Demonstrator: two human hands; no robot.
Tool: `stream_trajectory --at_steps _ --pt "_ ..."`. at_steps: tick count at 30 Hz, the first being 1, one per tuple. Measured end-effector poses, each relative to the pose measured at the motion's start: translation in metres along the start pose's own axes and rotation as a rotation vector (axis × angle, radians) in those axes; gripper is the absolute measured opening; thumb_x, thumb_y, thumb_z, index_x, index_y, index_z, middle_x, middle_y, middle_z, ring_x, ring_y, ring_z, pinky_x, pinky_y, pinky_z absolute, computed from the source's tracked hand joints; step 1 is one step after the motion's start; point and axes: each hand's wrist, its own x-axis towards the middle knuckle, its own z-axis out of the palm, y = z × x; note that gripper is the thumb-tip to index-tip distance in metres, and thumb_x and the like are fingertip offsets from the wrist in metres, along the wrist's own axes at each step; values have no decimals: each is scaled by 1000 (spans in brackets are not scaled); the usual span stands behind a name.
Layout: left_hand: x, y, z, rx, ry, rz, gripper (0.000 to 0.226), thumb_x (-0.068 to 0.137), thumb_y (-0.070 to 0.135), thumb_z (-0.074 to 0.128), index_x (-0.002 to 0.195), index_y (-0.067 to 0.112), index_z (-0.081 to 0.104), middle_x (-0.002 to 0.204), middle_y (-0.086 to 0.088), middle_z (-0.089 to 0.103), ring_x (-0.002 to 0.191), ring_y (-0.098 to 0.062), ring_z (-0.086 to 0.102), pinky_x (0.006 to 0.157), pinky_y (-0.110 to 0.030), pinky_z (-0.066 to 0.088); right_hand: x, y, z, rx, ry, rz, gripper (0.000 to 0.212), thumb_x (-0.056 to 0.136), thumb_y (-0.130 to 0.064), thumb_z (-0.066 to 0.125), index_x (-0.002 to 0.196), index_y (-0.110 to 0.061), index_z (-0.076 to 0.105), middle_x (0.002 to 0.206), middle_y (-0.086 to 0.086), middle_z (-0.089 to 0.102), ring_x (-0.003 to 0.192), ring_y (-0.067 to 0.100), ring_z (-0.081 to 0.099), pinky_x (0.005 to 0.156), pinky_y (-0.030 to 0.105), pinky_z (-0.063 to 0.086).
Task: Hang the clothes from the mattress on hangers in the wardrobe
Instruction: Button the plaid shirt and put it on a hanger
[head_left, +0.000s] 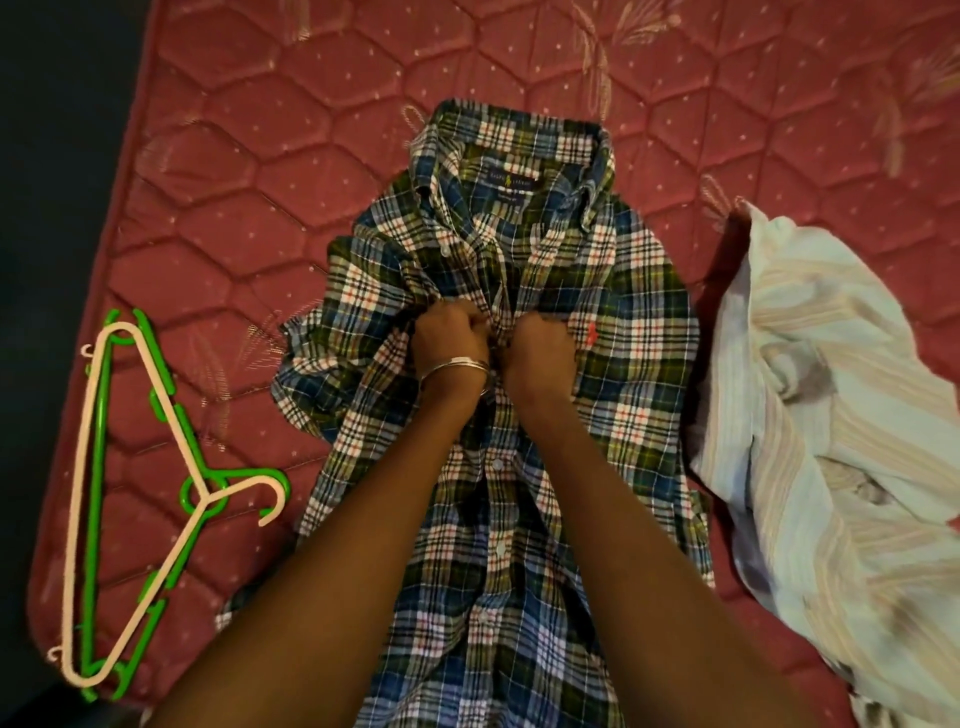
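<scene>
Both hands on plaid shirt

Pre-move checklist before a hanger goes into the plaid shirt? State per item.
1. Both hands hold the plaid shirt: ok. Left hand and right hand each have a curled grip on the front placket at chest height.
2. Shirt flat on the mattress, collar away from the person: ok.
3. Buttons below the hands: look closed; at the hands, cannot tell.
4. Hangers within reach: ok. Pink hanger lies on green hanger, by the left forearm.
5. A hand free to take a hanger: not ok.
6. Striped shirt apart from the plaid one: cannot tell; their edges meet or overlap.
</scene>
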Motion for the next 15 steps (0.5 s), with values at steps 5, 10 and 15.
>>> stream_trajectory --at_steps 5,10,15 --pt "-4 -2 -8 -226 -17 7 7 81 10 71 85 6 75 87 -10 73 79 -25 68 77 -33 55 1 9 -8 385 111 225 19 89 -18 62 76 -6 66 72 10 63 66 24 59 58 31 45" --pt "-10 -3 -8 -273 -5 -20 8 82 9 70 84 2 74 83 -13 72 76 -27 67 72 -35 56 -3 5 -1 270 -70 152 37 86 -37 68 83 -1 65 84 16 63 79 29 61 57 29 42" --pt "-17 -15 -10 -194 122 -49 11 84 12 67 88 3 73 88 -14 72 81 -28 66 71 -31 49 9 4 -4 229 -130 199 42 79 -38 77 66 -9 50 77 14 59 79 29 58 49 27 34"
